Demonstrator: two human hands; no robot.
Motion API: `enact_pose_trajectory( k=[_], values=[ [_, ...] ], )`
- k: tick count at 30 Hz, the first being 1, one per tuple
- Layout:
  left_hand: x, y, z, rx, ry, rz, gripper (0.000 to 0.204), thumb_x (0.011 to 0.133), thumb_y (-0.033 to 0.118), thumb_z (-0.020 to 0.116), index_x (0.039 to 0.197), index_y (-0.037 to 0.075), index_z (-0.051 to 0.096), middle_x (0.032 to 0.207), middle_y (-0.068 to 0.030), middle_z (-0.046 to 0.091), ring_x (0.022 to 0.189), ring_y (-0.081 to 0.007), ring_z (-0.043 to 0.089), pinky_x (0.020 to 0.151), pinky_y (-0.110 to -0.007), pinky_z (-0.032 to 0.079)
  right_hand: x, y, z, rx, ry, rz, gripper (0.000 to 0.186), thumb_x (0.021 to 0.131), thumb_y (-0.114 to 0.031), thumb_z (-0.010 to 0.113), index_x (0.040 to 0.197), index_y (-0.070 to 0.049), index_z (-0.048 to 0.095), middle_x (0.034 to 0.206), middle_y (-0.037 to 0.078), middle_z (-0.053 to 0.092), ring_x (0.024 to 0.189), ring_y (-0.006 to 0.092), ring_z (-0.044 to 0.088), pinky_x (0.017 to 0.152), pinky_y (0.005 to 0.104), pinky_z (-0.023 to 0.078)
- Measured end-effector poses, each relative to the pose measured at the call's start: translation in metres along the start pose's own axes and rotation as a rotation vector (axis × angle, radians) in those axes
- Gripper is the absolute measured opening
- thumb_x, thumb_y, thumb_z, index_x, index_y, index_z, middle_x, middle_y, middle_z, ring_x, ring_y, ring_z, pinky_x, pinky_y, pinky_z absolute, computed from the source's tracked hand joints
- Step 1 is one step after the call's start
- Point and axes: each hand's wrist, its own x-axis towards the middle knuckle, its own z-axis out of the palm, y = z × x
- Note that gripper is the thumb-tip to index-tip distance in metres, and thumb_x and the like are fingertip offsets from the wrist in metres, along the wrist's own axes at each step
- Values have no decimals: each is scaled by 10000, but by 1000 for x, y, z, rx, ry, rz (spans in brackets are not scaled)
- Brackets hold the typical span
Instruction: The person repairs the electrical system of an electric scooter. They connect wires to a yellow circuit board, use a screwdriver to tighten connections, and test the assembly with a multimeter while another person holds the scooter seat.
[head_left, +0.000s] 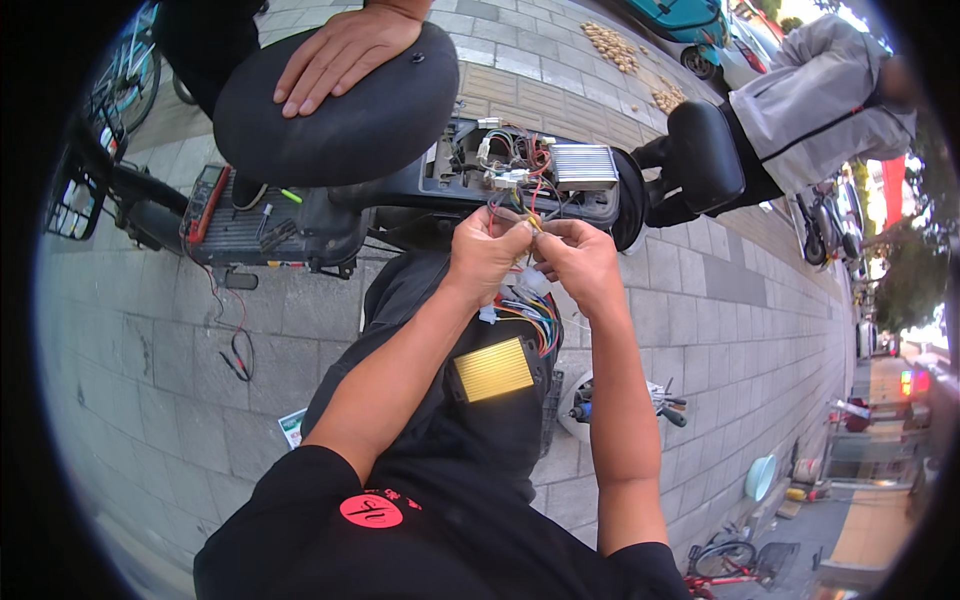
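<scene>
My left hand (492,250) and my right hand (572,258) pinch thin wires (533,224) between their fingertips, just below the scooter's open compartment (440,180). That compartment holds tangled wires with white connectors and a silver finned controller (585,167). Under my hands, a gold finned controller (492,371) lies on my dark-clad leg, trailing a bundle of coloured wires (538,315) with pale plastic connectors. Another person's hand (350,55) rests flat on the black seat (330,140) at the upper left.
A red multimeter (208,205) sits on the footboard (270,243), its probes on the paving. Tools lie in a container (580,430) right of my leg. A person in a grey jacket (800,100) is beside the rear seat (700,150). A pale basin (761,478) stands lower right.
</scene>
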Motion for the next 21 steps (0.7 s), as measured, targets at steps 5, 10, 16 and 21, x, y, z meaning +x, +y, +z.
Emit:
enact_pose_trajectory(
  k=[5, 10, 16, 21],
  values=[
    [4, -8, -5, 69, 8, 28, 185, 974, 30, 781, 1110, 13, 657, 1067, -94, 770, 902, -119, 734, 829, -285, 617, 5, 3, 6, -65, 68, -18, 308, 919, -151, 734, 1129, 74, 739, 862, 77, 751, 691, 122, 690, 609, 277, 534],
    [6, -10, -4, 79, -29, 70, 182, 990, 42, 750, 1154, 23, 671, 1041, -52, 757, 889, -109, 720, 787, -283, 597, 7, -4, 3, -149, 77, -61, 298, 881, -134, 738, 1096, 72, 745, 850, 99, 747, 659, 130, 650, 593, 298, 516],
    [-6, 9, 3, 126, -63, -184, 181, 1026, 167, 728, 1133, 20, 733, 954, -28, 738, 798, -79, 675, 681, -273, 551, 6, 3, -2, -226, 97, -72, 294, 868, -135, 732, 1063, 85, 750, 926, 141, 802, 824, 169, 760, 754, 320, 601],
    [-5, 10, -7, 129, -77, -113, 201, 1023, 161, 722, 1125, -12, 716, 951, -40, 742, 782, -90, 682, 654, -268, 539, 1, -19, 4, -491, 52, -148, 323, 889, -216, 718, 1047, 59, 777, 938, 191, 805, 860, 263, 789, 824, 368, 606]
  ],
)
